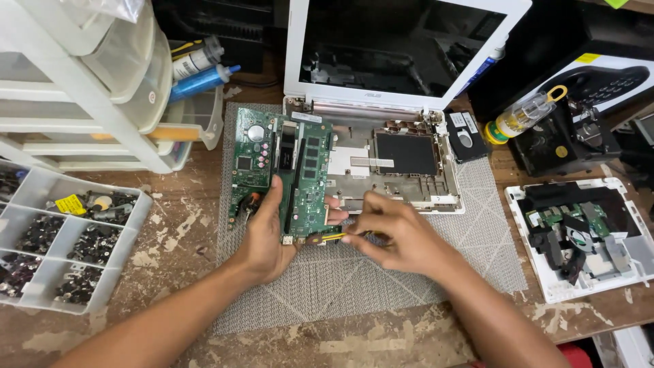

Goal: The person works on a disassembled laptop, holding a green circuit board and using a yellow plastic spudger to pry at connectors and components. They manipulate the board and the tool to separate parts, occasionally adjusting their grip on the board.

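My left hand [267, 235] grips a green laptop motherboard [283, 167] by its lower edge, thumb on top, holding it tilted above the grey mat [354, 286]. My right hand [395, 235] pinches a thin yellow-and-black tool or cable [332, 237] at the board's lower right corner. Behind the board lies the opened white laptop base [402, 167], its dark screen [402, 44] standing upright at the back.
A compartment tray of screws [65, 235] sits at the left, with white plastic drawers [88, 88] and tubes [201, 71] behind. At the right lie a hard drive [465, 136], a small bottle [524, 112], a black device and a white panel holding parts [586, 238].
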